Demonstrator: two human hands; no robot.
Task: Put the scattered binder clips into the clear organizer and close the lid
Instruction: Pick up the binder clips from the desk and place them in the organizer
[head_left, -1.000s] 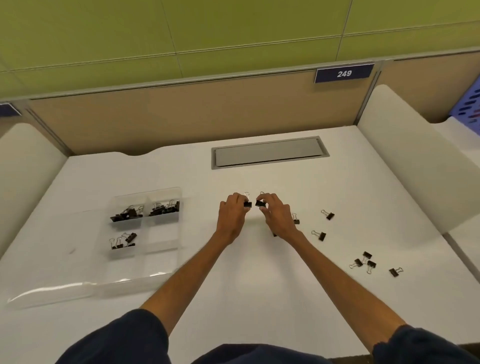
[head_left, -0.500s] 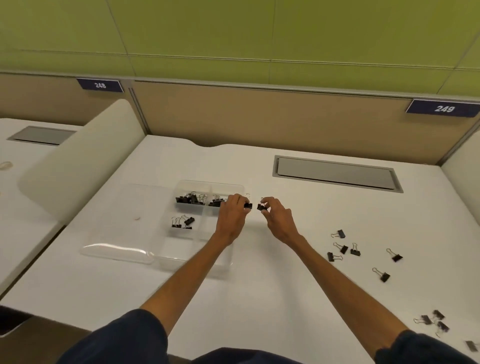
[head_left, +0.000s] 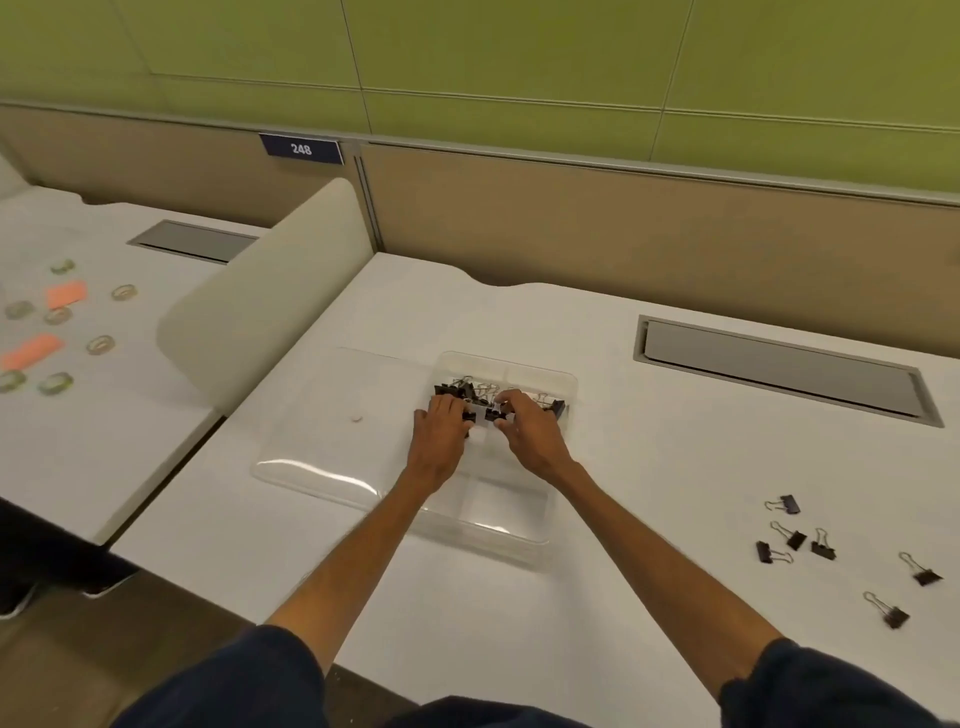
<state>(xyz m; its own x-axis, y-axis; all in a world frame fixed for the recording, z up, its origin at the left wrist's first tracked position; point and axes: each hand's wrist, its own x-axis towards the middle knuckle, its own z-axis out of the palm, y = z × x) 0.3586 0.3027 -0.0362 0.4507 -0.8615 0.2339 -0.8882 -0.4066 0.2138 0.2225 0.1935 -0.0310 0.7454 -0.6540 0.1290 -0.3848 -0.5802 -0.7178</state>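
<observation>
Both hands sit over the clear organizer (head_left: 563, 387) on the white desk (head_left: 675, 467). Left hand (head_left: 439, 434) has its fingers (head_left: 452, 408) pinched shut on a black binder clip (head_left: 469, 416). Right hand (head_left: 530, 431) has thumb & fingers (head_left: 511, 402) pinched on a second clip (head_left: 491, 414). The 2 held clips are just beside each other, above the middle of the organizer's far half. Can't tell if they touch the box or hang just over it, since the hands hide what's under them.

Organizer is split into compartments. The far ones hold a heap of stored clips (head_left: 457, 387) w/ silver wire handles, more showing at the far right corner by the wall. Near compartments look bare, though the plastic glare makes that hard to judge. Its lid (head_left: 332, 441) lies open & flat on the desk to the left, touching the box along one edge, w/ a small round nub on it.

Loose clips (head_left: 789, 538) lie scattered on the desk well off to the right: a cluster of 4, then 2 more nearer the right edge. A grey cable hatch (head_left: 779, 366) is set into the desk beyond them. A curved divider (head_left: 270, 296) stands at the desk's left edge. The next desk over (head_left: 104, 441) carries tape rolls (head_left: 54, 383) & orange notes (head_left: 65, 293).
</observation>
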